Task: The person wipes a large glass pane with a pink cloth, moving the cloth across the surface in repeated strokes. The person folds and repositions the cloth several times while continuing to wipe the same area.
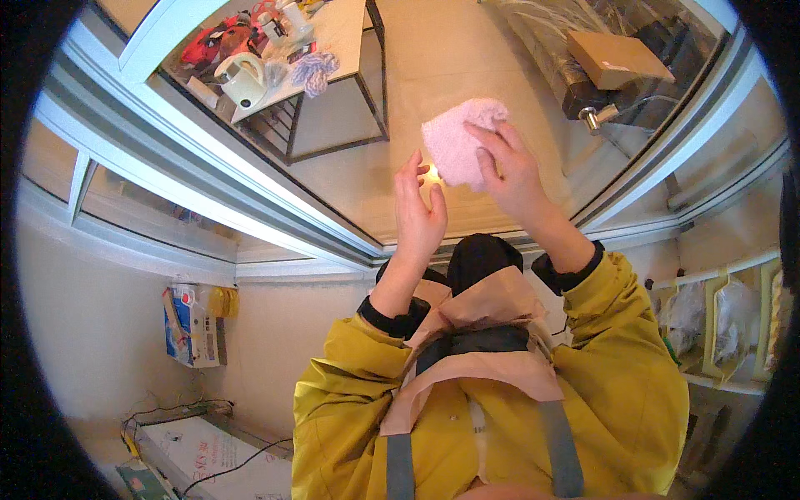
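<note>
A pink terry cloth (459,140), bunched at its upper right, is held in my right hand (507,169) in front of a framed glass pane. Whether the cloth touches the glass I cannot tell. My left hand (420,206) is raised to the left of the cloth and holds nothing, its thumb and fingers apart. A bright spot of light (433,174) shows between that hand and the cloth. Pale window framing (300,206) borders the pane, meeting in a corner just below my hands.
Beyond the glass stands a table (344,53) bearing an electric kettle (242,78), a knitted bundle (314,72) and red fabric (222,44). A cardboard box (619,59) rests on plastic-wrapped goods at right. Left of me are a wall-side box (194,325) and a white carton (212,456) with a cable.
</note>
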Available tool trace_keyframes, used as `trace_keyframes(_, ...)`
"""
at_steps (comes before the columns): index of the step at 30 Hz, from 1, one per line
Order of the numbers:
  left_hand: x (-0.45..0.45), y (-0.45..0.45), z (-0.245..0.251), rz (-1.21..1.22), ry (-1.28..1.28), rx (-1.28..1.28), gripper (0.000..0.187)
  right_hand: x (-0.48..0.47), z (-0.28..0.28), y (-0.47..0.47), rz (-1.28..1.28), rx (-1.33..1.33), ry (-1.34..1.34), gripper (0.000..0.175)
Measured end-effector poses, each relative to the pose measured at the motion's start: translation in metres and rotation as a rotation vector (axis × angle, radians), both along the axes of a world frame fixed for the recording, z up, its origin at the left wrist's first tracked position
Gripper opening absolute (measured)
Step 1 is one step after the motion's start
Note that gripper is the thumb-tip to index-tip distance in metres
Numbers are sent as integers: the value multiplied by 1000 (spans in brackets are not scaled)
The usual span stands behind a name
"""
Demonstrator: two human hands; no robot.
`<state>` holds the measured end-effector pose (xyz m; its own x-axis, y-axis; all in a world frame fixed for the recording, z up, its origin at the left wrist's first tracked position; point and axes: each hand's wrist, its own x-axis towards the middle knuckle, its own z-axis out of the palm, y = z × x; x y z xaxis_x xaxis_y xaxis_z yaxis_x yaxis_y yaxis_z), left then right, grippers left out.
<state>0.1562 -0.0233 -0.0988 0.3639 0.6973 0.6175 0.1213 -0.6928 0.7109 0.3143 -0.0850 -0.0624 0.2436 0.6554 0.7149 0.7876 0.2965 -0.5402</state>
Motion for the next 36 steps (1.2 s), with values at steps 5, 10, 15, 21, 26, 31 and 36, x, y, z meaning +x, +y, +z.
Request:
trace_keyframes(5,19,-7,0,-43,24,24,56,7,-21,-11,-4,-21,-144,36)
trace_keyframes(10,36,-13,6,-90,71,55,56,36,0,-27,-143,22,-92,33)
trace_keyframes(15,60,-22,11,-154,67,11,56,58,-4,-40,-168,-33,-59,34)
trace_keyframes(21,78,-33,4,-193,124,35,58,72,-30,-57,-263,-75,-102,38)
trace_keyframes(26,100,-39,12,-239,116,66,58,106,3,-65,-364,106,-60,43)
trace_keyframes(31,126,-50,18,-266,85,55,59,103,-16,-73,-331,-42,-93,45)
trace_keyframes(36,145,-56,20,-266,128,140,60,113,-23,-77,-332,35,-51,48)
